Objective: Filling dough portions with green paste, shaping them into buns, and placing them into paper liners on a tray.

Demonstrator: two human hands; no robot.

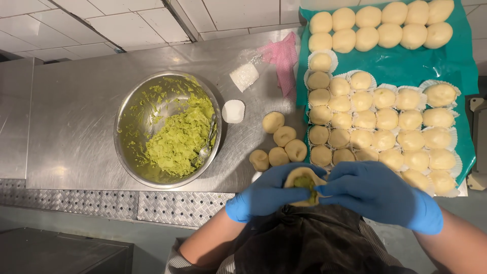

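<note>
Both my hands wear blue gloves and hold one piece of dough [300, 178] with green filling [306, 183] in its middle. My left hand [271, 193] cups the dough from below and the left. My right hand [378, 195] pinches its right edge with the fingertips. A steel bowl [133, 107] of green filling paste [178, 142] sits to the left on the steel counter, with a spoon [207, 147] resting inside it.
Several plain dough balls [278, 142] lie on the counter above my hands. A green-lined tray [406, 68] at right holds several filled buns in paper cups [385, 119] and bare dough balls [378, 25]. Paper cup stacks [233, 110], a pink cloth [281, 58] and a tiled wall lie behind.
</note>
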